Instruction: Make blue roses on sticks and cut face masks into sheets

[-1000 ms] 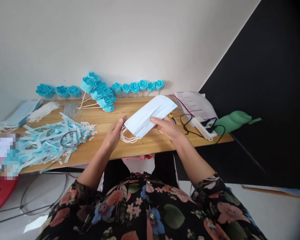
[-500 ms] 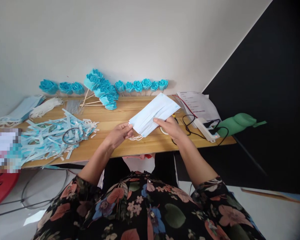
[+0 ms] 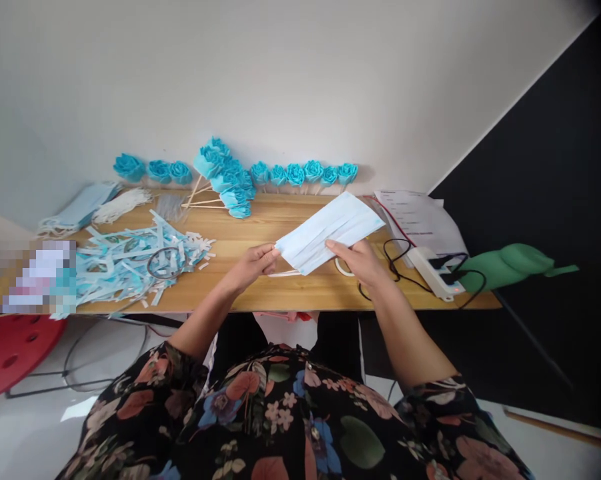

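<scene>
Both hands are working over the wooden table (image 3: 275,217), near its front edge. Wood is showing between the left hand (image 3: 254,265) and the pile of strips (image 3: 125,260). The left hand is pinching the blue face mask (image 3: 325,230) at its left corner; the right hand (image 3: 361,262) is gripping its right side, thumb on top.

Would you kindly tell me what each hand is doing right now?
Left hand: closed, pinching the left end of the pale blue mask.
Right hand: closed, holding the same mask, thumb on top.
</scene>
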Demonstrator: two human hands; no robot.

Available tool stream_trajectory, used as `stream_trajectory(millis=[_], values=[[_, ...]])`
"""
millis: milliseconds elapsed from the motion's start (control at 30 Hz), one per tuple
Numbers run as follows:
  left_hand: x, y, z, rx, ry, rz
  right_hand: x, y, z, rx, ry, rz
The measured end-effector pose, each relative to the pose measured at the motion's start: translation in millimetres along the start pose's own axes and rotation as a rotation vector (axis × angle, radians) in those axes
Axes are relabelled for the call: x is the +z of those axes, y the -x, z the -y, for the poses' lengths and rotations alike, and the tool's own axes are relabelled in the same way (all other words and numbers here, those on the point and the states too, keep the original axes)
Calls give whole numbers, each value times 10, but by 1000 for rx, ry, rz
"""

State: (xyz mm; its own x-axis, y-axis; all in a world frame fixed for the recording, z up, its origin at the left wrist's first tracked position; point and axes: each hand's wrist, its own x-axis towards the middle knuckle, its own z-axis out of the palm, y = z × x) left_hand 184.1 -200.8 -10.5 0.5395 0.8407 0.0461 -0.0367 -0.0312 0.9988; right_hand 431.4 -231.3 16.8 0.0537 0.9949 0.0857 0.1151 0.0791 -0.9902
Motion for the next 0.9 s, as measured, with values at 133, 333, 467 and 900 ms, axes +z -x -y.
stream_trajectory(millis=[133, 333, 467, 900], values=[[9, 23, 55, -33, 25, 73, -22, 28, 3, -17, 20, 28], [5, 59, 75, -6, 152, 220, -93, 64, 154, -57, 126, 210], [54, -37, 59, 31, 15, 42, -66, 1, 193, -83, 326, 218], [88, -180, 260, 91, -448, -188, 98, 31, 58, -216, 855, 163]])
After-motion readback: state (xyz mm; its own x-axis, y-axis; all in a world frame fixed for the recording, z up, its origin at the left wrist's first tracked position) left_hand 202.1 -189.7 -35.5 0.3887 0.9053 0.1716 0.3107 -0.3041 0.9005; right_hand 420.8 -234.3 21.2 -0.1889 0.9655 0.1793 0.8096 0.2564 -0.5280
